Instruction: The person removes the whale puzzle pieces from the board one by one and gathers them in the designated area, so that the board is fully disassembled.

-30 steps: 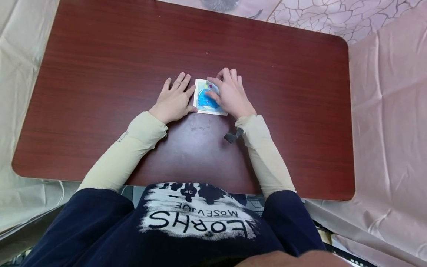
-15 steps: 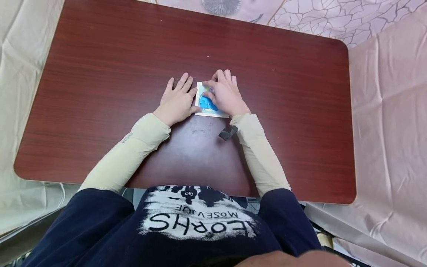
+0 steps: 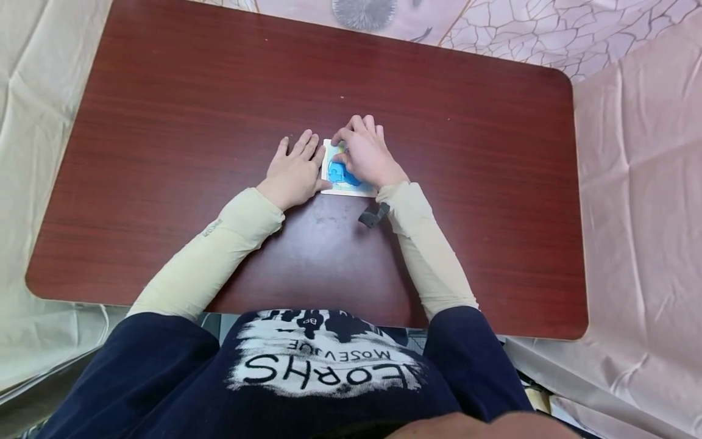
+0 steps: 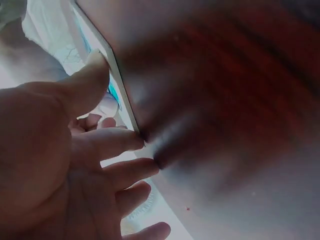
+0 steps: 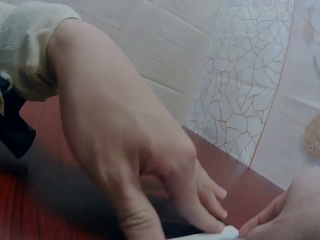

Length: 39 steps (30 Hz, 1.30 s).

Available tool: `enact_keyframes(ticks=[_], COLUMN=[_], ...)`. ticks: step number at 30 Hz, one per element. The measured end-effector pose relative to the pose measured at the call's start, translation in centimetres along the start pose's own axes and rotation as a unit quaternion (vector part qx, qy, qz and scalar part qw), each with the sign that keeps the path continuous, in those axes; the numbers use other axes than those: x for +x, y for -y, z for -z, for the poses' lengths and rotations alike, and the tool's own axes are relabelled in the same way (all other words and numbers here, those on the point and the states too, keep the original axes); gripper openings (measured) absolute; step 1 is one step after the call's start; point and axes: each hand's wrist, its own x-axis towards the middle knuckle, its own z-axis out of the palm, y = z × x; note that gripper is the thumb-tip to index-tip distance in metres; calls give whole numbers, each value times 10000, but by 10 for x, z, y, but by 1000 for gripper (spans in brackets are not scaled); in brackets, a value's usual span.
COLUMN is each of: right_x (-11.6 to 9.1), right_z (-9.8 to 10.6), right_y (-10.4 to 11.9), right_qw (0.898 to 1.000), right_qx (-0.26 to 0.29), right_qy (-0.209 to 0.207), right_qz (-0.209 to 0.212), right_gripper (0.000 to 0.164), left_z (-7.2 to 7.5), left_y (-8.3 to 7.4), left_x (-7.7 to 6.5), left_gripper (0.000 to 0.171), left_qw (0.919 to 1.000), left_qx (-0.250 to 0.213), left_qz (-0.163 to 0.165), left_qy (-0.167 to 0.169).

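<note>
A small square jigsaw puzzle [image 3: 336, 175] with a white border and a blue animal picture lies flat on the table. Lines between pieces show on its blue part. My left hand [image 3: 292, 175] rests at its left side, fingers spread; the thumb lies over the lower left corner and the index finger is at the left edge. In the left wrist view, the puzzle's pale edge [image 4: 114, 70] runs past this thumb. Over the right part is my right hand [image 3: 372, 157], its bent index finger and thumb touching the picture, apart from each other. It hides much of the puzzle.
The dark red wooden table [image 3: 471, 183] has rounded corners and surrounds the puzzle on all sides. A dark strap [image 3: 373, 215] hangs from the right wrist. Pale cloth [image 3: 631, 183] hangs beyond the right edge, and patterned cloth [image 3: 510, 30] lies past the far edge.
My right hand has shifted left across the puzzle, its index finger now near the upper left corner. My left hand stays beside the puzzle. The head view has shifted slightly.
</note>
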Motion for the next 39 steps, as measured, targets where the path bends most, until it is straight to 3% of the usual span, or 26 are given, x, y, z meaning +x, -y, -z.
enact_keyframes(ticks=[9, 16, 24, 29, 34, 39], right_x=[7, 13, 14, 6, 2, 6], right_z=[7, 10, 11, 7, 4, 8], right_y=[4, 2, 0, 4, 10, 11], right_qw=[9973, 9959, 9964, 9981, 9962, 9977], right_qx=[44, 38, 51, -488, -856, -559], right_qy=[673, 848, 822, 380, 96, 382], right_qz=[-294, -314, -222, 8, 148, -69], right_gripper=[30, 31, 32, 39, 34, 33], left_z=[0, 1, 3, 2, 3, 1], left_y=[-3, -3, -2, -2, -1, 0], left_x=[1, 3, 5, 5, 4, 3], left_gripper=[78, 78, 79, 79, 79, 79], left_qw=[9999, 9999, 9999, 9998, 9997, 9996], left_qx=[12, 113, 94, 117, 89, 58], left_qz=[9, 5, 50, 47, 61, 75], left_qy=[126, 38, 85, 175, 203, 262])
